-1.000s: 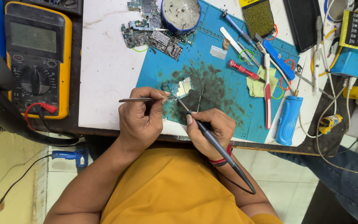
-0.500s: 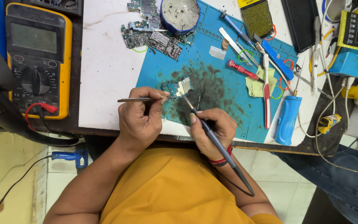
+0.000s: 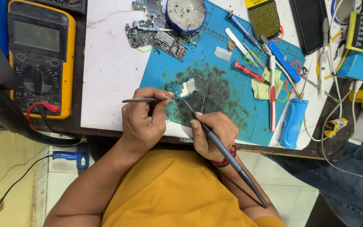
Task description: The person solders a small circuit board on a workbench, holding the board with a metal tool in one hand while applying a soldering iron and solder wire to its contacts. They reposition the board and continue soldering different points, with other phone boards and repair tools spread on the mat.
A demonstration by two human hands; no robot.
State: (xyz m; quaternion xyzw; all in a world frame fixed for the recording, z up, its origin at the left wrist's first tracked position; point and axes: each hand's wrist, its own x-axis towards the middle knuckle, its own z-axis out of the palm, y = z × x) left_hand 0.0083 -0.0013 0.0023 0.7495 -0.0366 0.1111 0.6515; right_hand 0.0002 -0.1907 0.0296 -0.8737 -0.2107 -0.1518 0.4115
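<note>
- Head view, looking down: left hand [image 3: 141,122] sits at the near edge of the white table [image 3: 106,75], fingers pressed together, pinching thin metal tweezers [image 3: 141,100] that lie flat with the tips pointing right.
- Tweezer tips meet the small board [image 3: 182,89]: green, with shiny metal shields, tilted, lying on the blue mat [image 3: 232,101] near its left edge.
- Right hand [image 3: 213,134] is just right of the left, over the table's front lip, fingers curled round a dark slim iron [image 3: 227,155] in a pen grip. Tip angles up-left to the board's lower edge; whether it touches, cannot tell.
- Iron's handle runs back down-right over the orange shirt [image 3: 169,193]; red band on that wrist.
- Mat is rubbery, with a raised grid edge, and heavily smudged black in the middle. Open room on it is only that smudged patch around the board.
- Mat's right half is crowded: red screwdriver [image 3: 248,72], yellow cloth [image 3: 265,84], long red-handled tool, blue cylinder [image 3: 293,122] near the front edge.
- Top of mat: round blue tin [image 3: 186,14] with grey residue, with scrap boards [image 3: 156,35] beside it at the mat's top-left corner.
- Bare white table left of the mat is free, up to the yellow multimeter [image 3: 38,54] on the dark ledge, well apart from the hands.
- Far right: tangle of cables, a blue box; another person's jeans at the lower right.
</note>
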